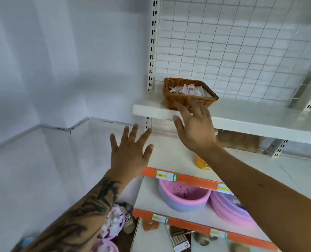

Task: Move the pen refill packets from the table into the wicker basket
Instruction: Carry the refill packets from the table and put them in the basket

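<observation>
A brown wicker basket [176,101] stands on a white upper shelf [260,120] near its left end. Several clear and pink pen refill packets [186,90] lie inside it. My right hand [194,130] is raised just in front of the basket's near wall, fingers straight, holding nothing; its fingertips overlap the wicker. My left hand [131,151] hovers lower and to the left, fingers spread wide, empty. No table shows in this view.
A wire grid panel [242,42] backs the upper shelf. Below are orange-edged shelves [187,179] with pink and purple bowls [183,197] and a yellow item [202,161]. A white wall fills the left side. Small goods lie at the bottom left.
</observation>
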Demonstrator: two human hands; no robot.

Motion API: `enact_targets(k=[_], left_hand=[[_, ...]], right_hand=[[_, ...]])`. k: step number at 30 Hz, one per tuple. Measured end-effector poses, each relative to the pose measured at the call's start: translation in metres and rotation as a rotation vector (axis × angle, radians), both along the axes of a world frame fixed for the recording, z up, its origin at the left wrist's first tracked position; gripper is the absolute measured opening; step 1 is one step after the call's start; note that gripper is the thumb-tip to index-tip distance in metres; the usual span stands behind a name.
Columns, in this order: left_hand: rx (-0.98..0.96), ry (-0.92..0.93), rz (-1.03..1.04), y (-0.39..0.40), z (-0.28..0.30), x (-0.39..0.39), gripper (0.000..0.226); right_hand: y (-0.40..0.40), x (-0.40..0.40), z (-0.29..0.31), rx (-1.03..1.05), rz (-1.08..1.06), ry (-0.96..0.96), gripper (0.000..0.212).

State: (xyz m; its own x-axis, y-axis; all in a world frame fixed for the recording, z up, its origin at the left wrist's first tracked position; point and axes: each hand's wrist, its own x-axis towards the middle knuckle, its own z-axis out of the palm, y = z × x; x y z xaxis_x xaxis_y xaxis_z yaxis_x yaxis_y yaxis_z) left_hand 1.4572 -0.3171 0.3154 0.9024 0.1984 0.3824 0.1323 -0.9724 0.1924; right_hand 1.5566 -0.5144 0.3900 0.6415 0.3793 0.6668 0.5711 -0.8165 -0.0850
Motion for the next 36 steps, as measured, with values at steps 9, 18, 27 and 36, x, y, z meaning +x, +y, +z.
enact_targets(k=[9,18,27,36], left_hand=[[-0.050,0.323,0.445,-0.038,-0.099,-0.249,0.058],[-0.321,0.433,0.945,-0.078,-0.158,-0.536,0.056],[-0.491,0.370,1.267,-0.129,-0.198,-0.772,0.057],[-0.594,0.306,1.517,-0.170,-0.214,-1.029,0.059]], right_hand=[[0.027,-0.196,-0.167,-0.125,0.489,0.359,0.049],[0.060,-0.432,-0.228,-0.479,0.916,0.558,0.050],[0.075,-0.653,-0.257,-0.723,1.129,0.524,0.059],[0.090,-0.919,-0.290,-0.881,1.319,0.525,0.057]])
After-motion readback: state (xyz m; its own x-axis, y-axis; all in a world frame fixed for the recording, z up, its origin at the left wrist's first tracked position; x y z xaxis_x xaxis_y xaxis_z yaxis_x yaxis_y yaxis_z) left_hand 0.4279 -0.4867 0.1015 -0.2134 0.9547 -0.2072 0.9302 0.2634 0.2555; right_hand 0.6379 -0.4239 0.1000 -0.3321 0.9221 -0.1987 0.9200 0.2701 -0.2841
